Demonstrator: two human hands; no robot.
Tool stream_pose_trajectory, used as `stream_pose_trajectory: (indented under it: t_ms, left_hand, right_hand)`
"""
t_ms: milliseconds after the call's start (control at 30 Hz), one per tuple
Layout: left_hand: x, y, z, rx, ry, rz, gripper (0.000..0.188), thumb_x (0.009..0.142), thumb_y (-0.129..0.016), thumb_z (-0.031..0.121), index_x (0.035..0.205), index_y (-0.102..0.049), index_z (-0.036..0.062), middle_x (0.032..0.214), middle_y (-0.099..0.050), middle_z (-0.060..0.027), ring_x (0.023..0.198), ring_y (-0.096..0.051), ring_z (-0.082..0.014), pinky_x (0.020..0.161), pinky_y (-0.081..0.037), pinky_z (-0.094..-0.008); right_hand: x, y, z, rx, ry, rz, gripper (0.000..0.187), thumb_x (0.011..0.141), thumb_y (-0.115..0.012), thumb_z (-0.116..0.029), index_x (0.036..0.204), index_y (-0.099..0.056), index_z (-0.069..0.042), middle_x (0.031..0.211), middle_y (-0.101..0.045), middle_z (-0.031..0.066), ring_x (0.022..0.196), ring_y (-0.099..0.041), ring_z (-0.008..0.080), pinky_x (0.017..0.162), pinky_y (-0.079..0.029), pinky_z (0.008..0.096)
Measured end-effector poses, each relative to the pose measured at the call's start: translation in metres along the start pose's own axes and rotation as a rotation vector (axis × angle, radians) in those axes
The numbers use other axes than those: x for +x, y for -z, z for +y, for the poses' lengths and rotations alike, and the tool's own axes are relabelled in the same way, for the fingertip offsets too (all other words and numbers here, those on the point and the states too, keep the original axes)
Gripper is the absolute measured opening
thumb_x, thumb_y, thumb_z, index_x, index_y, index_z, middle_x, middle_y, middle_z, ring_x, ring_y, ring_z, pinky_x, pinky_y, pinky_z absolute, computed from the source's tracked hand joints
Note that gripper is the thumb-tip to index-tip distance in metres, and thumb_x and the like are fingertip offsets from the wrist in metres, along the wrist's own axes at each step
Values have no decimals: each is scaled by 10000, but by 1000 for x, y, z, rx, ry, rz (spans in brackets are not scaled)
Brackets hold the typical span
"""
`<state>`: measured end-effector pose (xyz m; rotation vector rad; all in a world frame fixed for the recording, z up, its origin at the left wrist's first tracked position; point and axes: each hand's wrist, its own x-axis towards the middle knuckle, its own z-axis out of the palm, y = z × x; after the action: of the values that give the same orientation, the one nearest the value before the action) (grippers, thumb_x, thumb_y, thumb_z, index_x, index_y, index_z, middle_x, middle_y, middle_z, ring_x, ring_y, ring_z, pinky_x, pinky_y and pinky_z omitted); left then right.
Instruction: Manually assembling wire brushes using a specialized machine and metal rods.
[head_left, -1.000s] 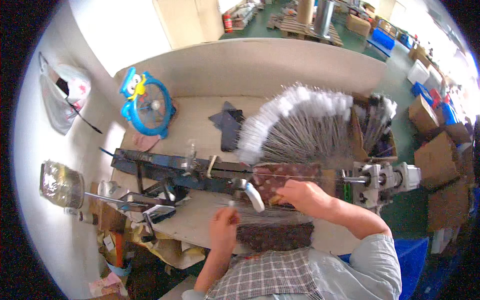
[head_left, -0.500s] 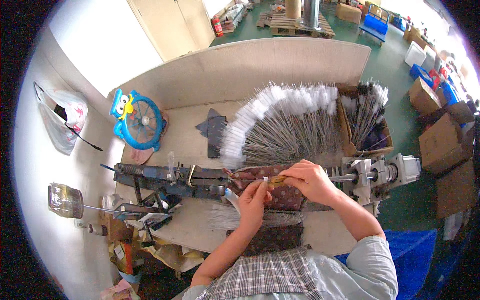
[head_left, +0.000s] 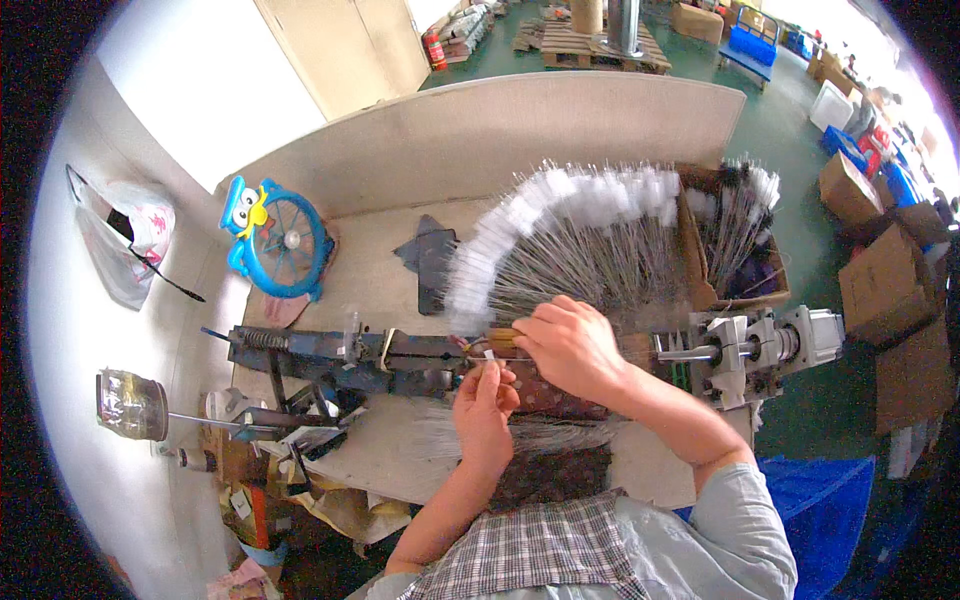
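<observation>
My left hand (head_left: 484, 420) is closed, thumb and fingers pinching a small white piece (head_left: 489, 355) over the brown dotted cloth (head_left: 550, 392). Just right of it, the closed fingers of my right hand (head_left: 575, 348) hold a yellow-brown, wooden-looking piece (head_left: 503, 338). Its other end is hidden under those fingers. Both hands are between the dark metal bar of the machine (head_left: 425, 350) and the shaft of the clamp unit (head_left: 690, 353). Behind them stands a fan of wire-stemmed brushes with white bristles (head_left: 560, 195).
Loose thin wires (head_left: 440, 432) lie near the front of the table. A cardboard box (head_left: 740, 300) with dark and white brushes is at the back right. A blue fan (head_left: 280, 240) and a dark flat tablet-like thing (head_left: 436, 270) are farther left. A raised board (head_left: 500, 115) borders the back.
Both hands have shifted left, the right one also slightly farther back. The yellow-brown piece has moved left with it. The white and blue tube beside my left hand no longer shows.
</observation>
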<state>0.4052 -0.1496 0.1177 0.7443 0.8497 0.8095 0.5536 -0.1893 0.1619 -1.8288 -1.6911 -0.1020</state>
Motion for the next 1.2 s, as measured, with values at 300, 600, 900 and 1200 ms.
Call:
stream_pose_trajectory:
  t_ms: [300,600,900,1200]
  left_hand:
    - [5,15,-3,37,39,-104,262,921,-510,299,906,-567,44,724,-595,-56,619,-563,-125,548,-454,-239]
    - [12,11,-3,-344,125,16,406,938,-405,423,1042,-511,45,922,-577,-60,891,-568,-180,808,-458,-325]
    - [7,-5,-9,-327,30,47,62,895,-506,110,888,-519,49,801,-534,-6,714,-507,-78,664,-445,-246]
    - [5,-10,-6,-311,-29,24,66,862,-544,77,914,-542,38,908,-598,-55,820,-578,-118,769,-465,-252]
  right_hand:
    - [5,-15,-3,305,-115,-294,221,806,-576,-256,886,-671,-74,774,-606,115,796,-574,300,717,-455,392]
    - [-3,-27,-35,62,-20,9,263,719,-641,-305,890,-657,-105,824,-608,37,843,-549,236,725,-429,359]
    - [-12,-22,-24,13,97,162,276,628,-710,-219,895,-675,-158,889,-621,-12,928,-554,206,764,-430,351]
    - [-19,-16,-6,94,111,128,233,666,-661,-221,892,-662,-163,924,-608,-15,953,-535,211,787,-419,363]
